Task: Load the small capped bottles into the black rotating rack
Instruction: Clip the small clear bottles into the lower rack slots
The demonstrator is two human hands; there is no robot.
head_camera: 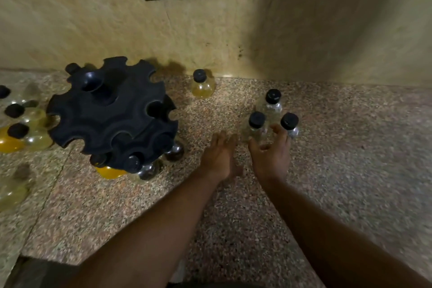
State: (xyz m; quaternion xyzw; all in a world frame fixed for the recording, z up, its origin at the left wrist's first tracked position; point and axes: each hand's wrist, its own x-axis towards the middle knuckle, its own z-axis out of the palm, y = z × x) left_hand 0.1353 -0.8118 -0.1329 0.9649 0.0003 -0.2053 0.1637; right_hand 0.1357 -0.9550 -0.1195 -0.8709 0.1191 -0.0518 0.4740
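Rack (112, 112) partly loaded, most notches empty; right hand (271, 154), grip apart, reaches three clear bottles (272, 105) right of it; left hand (219, 154) open, empty.

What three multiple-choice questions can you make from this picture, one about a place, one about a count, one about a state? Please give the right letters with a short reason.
1. Where does the lone bottle of yellow liquid stand?
A. On top of the black rack
B. On the counter by the wall, right of the black rack
C. In the left hand

2. How many clear bottles stand in the cluster at the right hand?
A. Three
B. One
C. Six

3. What is the state of the left hand?
A. Closed around a bottle
B. Pressing the wall switch
C. Open and empty, over the counter

Answers:
1 B: it stands alone close to the wall.
2 A: three black caps show there, nearest bottle.
3 C: its fingers are spread, nothing in them.
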